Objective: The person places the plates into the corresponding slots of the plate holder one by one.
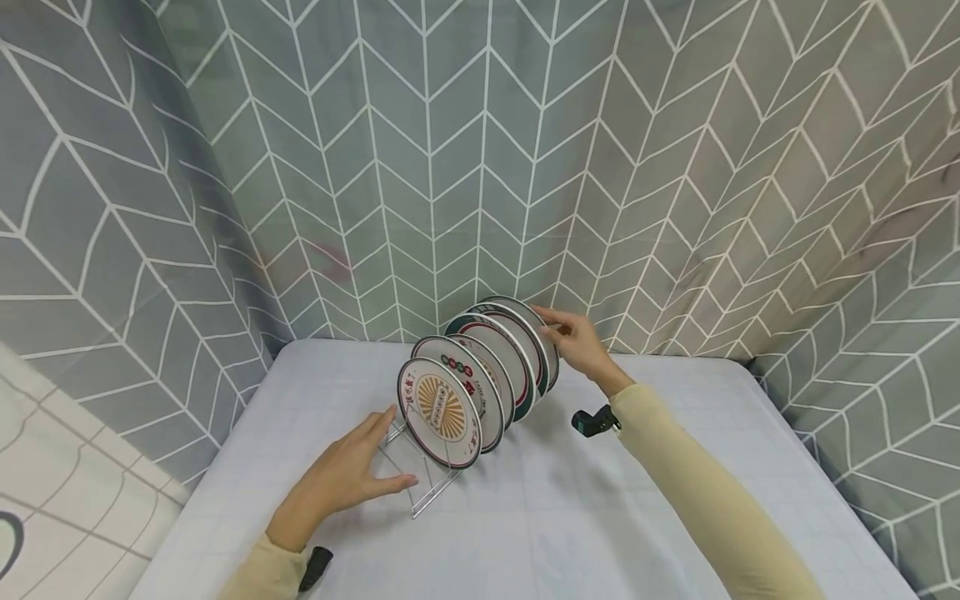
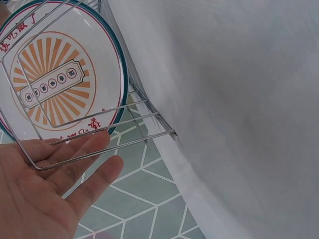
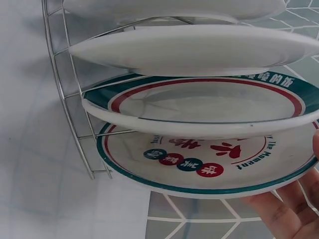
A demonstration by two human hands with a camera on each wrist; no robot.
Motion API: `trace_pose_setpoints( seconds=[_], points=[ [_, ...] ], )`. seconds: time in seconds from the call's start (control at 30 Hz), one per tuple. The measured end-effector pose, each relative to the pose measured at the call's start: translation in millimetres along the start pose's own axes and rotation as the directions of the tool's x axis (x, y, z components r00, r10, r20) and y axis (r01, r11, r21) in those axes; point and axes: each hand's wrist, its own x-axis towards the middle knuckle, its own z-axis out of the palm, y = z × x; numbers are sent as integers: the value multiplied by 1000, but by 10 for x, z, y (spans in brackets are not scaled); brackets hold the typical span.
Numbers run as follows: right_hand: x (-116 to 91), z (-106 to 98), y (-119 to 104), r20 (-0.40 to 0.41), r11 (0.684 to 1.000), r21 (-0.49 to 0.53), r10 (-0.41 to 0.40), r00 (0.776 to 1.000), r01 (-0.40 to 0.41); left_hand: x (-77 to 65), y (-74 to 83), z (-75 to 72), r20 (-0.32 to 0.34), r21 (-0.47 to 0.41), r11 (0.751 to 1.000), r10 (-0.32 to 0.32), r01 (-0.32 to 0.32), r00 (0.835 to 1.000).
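Observation:
Several round plates with dark green rims stand on edge, one behind another, in a wire plate rack. The nearest plate bears an orange sunburst and red lettering. My left hand is beside the rack's near end, thumb and fingers spread; in the left wrist view its fingers lie along the rack's wires, close to the sunburst plate. At the far end, my right hand pinches the edge of the rearmost plate, which shows red and green round emblems in the right wrist view.
The rack stands on a white-covered table, toward its back edge. Behind hangs a grey curtain with white chevron lines, which also runs along both sides. A black strap device sits at the right wrist.

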Motion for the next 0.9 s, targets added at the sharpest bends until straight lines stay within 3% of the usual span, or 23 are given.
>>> trace_pose_setpoints(
  seconds=[0.5,0.63,0.73,0.9],
  points=[
    [-34,-1,57,-3,997,-74,4,1000,-4,-23,24,6,7,-16,1000,-6,6,1000],
    [-174,-60,36,-86,990,-127,-76,993,65,-15,32,27,5,-24,1000,7,-7,1000],
    [-368,-70,-32,-169,982,-149,-145,975,120,-3,31,21,5,-14,1000,16,-16,1000],
    [-669,11,-90,-232,973,-164,-197,953,161,-20,14,-10,0,-3,1000,7,-7,1000]
  ],
)
